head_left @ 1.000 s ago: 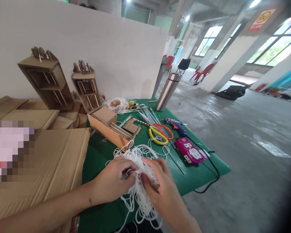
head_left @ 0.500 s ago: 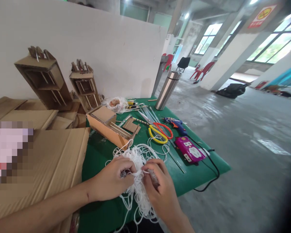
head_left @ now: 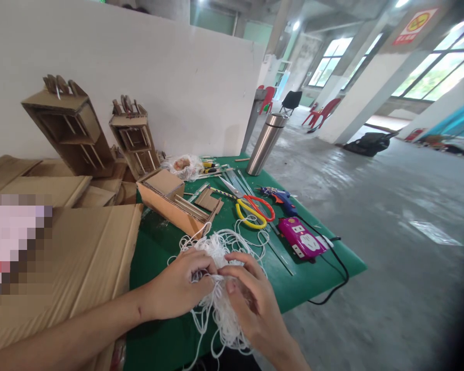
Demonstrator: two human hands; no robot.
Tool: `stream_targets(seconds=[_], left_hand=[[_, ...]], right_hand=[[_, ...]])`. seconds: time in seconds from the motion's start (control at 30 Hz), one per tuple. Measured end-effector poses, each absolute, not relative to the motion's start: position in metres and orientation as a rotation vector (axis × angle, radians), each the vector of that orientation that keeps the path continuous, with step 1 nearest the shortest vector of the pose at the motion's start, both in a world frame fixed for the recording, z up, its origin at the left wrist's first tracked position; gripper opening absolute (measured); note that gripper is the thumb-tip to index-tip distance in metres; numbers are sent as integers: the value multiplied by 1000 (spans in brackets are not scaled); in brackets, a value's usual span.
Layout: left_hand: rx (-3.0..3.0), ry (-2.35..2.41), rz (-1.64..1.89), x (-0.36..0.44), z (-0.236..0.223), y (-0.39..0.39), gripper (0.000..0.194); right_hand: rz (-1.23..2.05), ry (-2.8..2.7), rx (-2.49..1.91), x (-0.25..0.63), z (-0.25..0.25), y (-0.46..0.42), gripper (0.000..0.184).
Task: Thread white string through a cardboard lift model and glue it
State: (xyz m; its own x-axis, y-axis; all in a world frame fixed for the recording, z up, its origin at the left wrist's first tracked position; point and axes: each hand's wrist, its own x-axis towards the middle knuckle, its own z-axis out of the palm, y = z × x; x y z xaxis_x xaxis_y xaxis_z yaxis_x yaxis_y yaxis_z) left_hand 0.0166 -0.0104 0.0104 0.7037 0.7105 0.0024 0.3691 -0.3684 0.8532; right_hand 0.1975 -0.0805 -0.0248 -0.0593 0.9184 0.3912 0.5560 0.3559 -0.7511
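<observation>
The tangle of white cord (head_left: 226,314) lies between and beneath the hands, its long axis running toward the wearer, the left hand (head_left: 183,283) pinching strands at its left side, the right hand (head_left: 255,304) curled loosely at its right, both about equally near

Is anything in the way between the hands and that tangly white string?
Nothing that I can see. The left hand pinches the white string, and the right hand is right at it. The scissors lie beyond the string, not between.
</observation>
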Motion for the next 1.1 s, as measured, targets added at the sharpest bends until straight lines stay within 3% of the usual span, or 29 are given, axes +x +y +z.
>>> stream_targets(seconds=[0.23, 0.5, 0.77, 1.1], left_hand=[[1992, 838, 427, 17, 12, -9, 10], [2073, 837, 380, 17, 12, -13, 29], [2256, 947, 419, 24, 3, -15, 32], [2566, 982, 585, 22, -10, -21, 21]], right_hand=[[566, -1683, -1328, 194, -26, -76, 16], [417, -1624, -1236, 191, -31, -76, 17], [273, -1678, -1182, 191, -34, -79, 20], [247, -1728, -1144, 193, -36, -82, 22]])
